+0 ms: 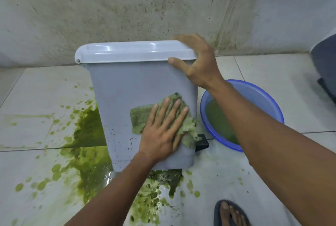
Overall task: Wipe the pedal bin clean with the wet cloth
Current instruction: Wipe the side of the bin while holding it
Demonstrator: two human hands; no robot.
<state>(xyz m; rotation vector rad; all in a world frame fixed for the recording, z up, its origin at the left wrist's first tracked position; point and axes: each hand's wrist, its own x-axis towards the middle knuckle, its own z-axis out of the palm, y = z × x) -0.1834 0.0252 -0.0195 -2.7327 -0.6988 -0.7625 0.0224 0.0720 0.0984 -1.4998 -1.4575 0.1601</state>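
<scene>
Bin point(127, 98) stands on green-splashed floor point(272, 65). Left grip point(161, 131), fingers straight, presses cloth point(140, 118) flat on its side (low, right); right grip point(198, 63) clasps its lid point(134, 51) corner. Basin point(258, 90) sits right of bin.

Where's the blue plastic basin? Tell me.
In the head view, the blue plastic basin sits on the tiled floor right of the grey pedal bin.

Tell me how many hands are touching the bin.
2. The left hand presses the cloth flat against the bin wall; the right hand grips the lid at its right corner.
</scene>
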